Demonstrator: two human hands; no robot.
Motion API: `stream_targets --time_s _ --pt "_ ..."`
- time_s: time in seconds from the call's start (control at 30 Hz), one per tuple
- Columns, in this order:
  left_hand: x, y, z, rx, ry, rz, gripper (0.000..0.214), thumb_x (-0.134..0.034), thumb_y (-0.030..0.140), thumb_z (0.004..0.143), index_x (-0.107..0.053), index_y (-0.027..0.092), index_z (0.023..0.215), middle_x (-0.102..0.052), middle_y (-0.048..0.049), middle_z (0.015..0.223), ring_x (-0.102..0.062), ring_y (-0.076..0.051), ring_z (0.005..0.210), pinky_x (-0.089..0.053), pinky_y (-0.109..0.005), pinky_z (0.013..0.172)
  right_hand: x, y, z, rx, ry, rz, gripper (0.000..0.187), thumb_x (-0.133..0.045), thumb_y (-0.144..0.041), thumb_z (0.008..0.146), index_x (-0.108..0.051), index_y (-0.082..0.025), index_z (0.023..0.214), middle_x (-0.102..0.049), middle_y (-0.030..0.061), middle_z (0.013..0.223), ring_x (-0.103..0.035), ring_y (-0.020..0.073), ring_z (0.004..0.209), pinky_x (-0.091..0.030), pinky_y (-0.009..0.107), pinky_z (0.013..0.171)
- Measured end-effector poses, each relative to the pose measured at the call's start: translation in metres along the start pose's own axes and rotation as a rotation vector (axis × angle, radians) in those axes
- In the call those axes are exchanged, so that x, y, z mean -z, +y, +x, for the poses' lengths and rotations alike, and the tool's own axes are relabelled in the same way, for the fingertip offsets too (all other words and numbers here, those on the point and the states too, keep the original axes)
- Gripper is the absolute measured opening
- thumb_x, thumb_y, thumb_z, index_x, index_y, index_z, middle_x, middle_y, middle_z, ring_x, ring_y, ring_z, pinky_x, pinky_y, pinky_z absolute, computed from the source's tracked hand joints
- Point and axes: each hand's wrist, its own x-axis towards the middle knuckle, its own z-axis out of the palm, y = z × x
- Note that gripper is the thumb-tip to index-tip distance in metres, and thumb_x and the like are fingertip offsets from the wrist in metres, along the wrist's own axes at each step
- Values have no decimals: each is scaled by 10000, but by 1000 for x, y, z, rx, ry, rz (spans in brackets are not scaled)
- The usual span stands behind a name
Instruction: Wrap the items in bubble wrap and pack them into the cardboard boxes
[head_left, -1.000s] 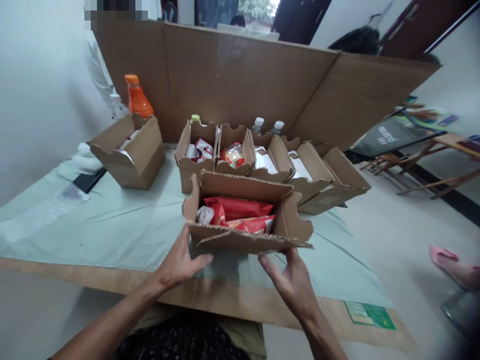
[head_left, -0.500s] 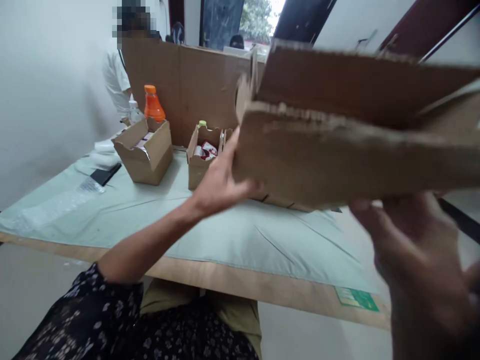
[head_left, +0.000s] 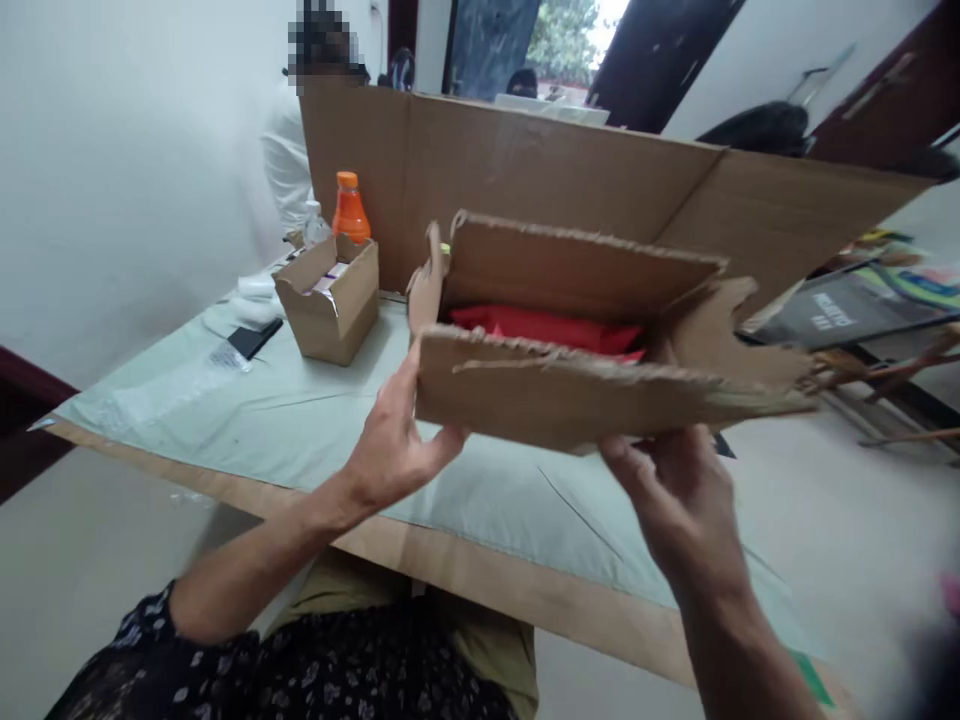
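Note:
Between my two hands a long, open-topped cardboard box (head_left: 525,400) is held up over the table, slightly tilted so that its inside shows. A red item (head_left: 555,328), perhaps a packet or cloth, lies in it. My left hand (head_left: 394,435) grips the box's left end, thumb along the near side. My right hand (head_left: 679,490) supports it from below toward the right, with its fingertips partly hidden under the box. To the left on the table stands a smaller cardboard box (head_left: 341,305) with packets inside.
A tall cardboard panel (head_left: 540,160) stands along the table's back. An orange bottle (head_left: 351,210) and a clear bottle (head_left: 315,225) are behind the small box. Bubble wrap (head_left: 165,385) and a black flat object (head_left: 255,338) lie at left. A person (head_left: 285,160) is beyond the panel.
The long box has come lower and farther from the camera, and its red content now shows. Both hands moved with it, still gripping. The view has shifted, revealing more on the right.

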Motion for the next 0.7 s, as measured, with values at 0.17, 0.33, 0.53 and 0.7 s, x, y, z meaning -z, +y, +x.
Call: stream_targets --time_s 0.17,0.33,0.53,0.7 --pt "16 -42 -86 384 157 56 569 -701 361 864 -512 188 1372 -641 -140 1329 -600 -329 1277 -460 -525 1119 -67 -3 -16 -71 -267 125 433 -682 -507 867 -603 -212 1174 -711 107 1088 -659 264 950 -558 434 836" --pt "41 -78 -115 567 323 30 614 -701 382 883 -477 216 1430 -617 -138 1330 -569 -323 1305 -425 -534 1151 -161 -2 6 -90 -471 244 616 -658 -443 822 -531 -186 1367 -654 163 1338 -615 338 1180 -494 543 1018" --pt "36 -92 -127 581 381 66 738 -679 351 897 -345 260 1549 -514 -157 1458 -539 -337 1345 -398 -576 1175 -236 0 30 -26 -474 288 860 -603 -303 833 -248 -100 1589 -398 211 1618 -407 320 1484 -332 511 1233" --pt "15 -98 -138 561 378 99 854 -663 327 903 -206 294 1623 -319 -151 1643 -320 -370 1537 -351 -586 1220 -272 -8 28 29 -392 210 737 -439 -279 951 -186 -91 1617 -244 206 1694 -208 279 1588 -211 521 1293"
